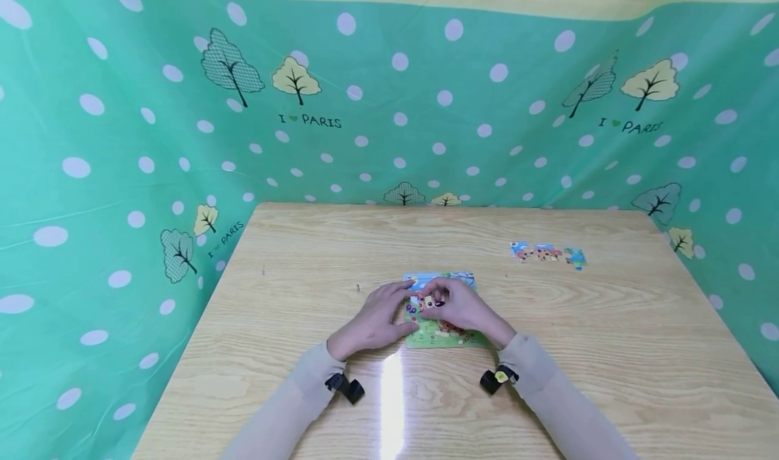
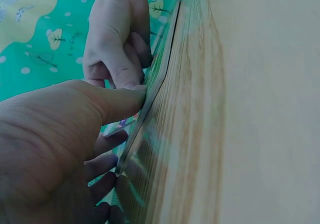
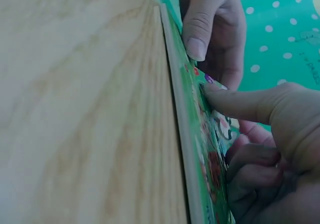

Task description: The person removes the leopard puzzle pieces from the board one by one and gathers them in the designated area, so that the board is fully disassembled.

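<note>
A person's right hand point(image 1: 459, 304) pinches a puzzle piece point(image 1: 430, 303) over a picture board point(image 1: 426, 341) on the worktop point(image 1: 286, 284), while the left hand point(image 1: 379, 316), fingers loosely spread, rests at the board's edge. The piece should prove light, thin and stiff, best taken by its edges. The right wrist view shows it apparently tilted, something the head view leaves unclear.

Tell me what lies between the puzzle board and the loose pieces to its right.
The head view shows only wooden tabletop and a tiny speck between the puzzle board and loose pieces.
</note>
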Motion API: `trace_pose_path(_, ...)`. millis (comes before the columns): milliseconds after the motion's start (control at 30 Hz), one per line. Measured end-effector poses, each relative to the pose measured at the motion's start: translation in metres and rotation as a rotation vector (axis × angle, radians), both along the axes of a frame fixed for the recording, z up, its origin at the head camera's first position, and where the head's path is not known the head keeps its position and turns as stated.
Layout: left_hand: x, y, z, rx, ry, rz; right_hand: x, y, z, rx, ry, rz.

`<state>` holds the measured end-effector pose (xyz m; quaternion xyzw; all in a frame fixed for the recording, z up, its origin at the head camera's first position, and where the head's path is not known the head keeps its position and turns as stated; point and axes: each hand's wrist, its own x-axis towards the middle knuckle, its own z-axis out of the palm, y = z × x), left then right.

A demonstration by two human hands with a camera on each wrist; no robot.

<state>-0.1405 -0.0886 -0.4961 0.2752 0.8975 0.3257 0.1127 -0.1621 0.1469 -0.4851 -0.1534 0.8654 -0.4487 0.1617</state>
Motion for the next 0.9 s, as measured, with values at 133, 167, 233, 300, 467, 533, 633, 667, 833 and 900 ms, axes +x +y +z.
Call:
trace_pose_path(133,0.000,0.000,0.001,-0.004,-0.003,-0.001,-0.002,0.006,-0.004,-0.083,-0.021,0.037)
trace_pose_path(167,0.000,0.000,0.001,-0.006,-0.003,-0.001,-0.003,0.008,-0.004,-0.095,-0.032,0.043)
trace_pose_path(233,0.000,0.000,0.001,-0.007,0.001,-0.001,-0.003,0.010,-0.005,-0.113,-0.052,0.050)
trace_pose_path(300,0.000,0.000,0.001,-0.012,0.003,-0.002,-0.004,0.012,-0.005,-0.120,-0.071,0.031)
trace_pose_path(467,0.000,0.000,0.002,-0.013,0.010,-0.001,-0.004,0.013,-0.005,-0.125,-0.084,-0.004)
trace_pose_path(533,0.000,0.000,0.002,-0.011,0.010,0.000,-0.005,0.014,-0.004,-0.131,-0.092,0.003)
trace_pose_path(633,-0.001,0.000,0.001,0.002,0.013,-0.001,-0.005,0.015,-0.003,-0.143,-0.105,0.022)
trace_pose_path(667,-0.001,0.000,0.001,0.006,0.015,-0.002,-0.006,0.015,-0.003,-0.148,-0.109,0.030)
trace_pose_path(833,-0.001,0.000,0.000,0.012,0.022,-0.005,-0.006,0.018,-0.003,-0.181,-0.143,0.067)
trace_pose_path(900,-0.001,0.000,0.000,0.006,0.018,-0.004,-0.006,0.018,-0.003,-0.196,-0.160,0.076)
